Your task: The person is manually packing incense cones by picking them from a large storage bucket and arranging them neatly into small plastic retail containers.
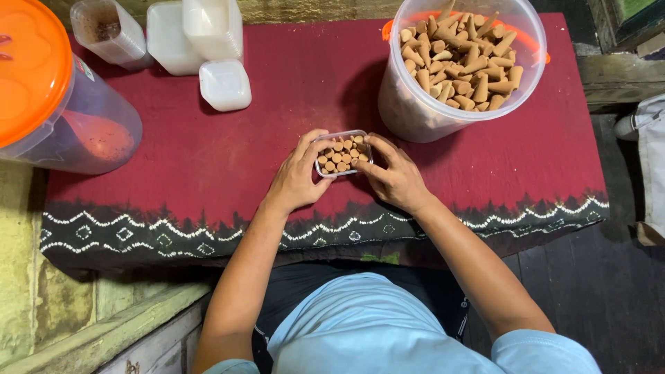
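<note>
A small clear plastic box (343, 154) packed with upright tan incense cones sits on the red cloth (228, 159) near the table's front edge. My left hand (296, 176) grips its left side, fingers wrapped around the near corner. Against the box's right side rests my right hand (395, 176), thumb and fingers pinching the rim. Both hands hold the box between them. Just beyond, to the right, stands a large clear bucket (415, 104) heaped with loose tan cones (460, 62).
A big clear jar with an orange lid (31, 66) lies at the far left, brown powder inside. Stacks of empty small white boxes and lids (201, 34) stand at the back left, with one lone box (225, 84) in front. A dark wooden floor lies to the right.
</note>
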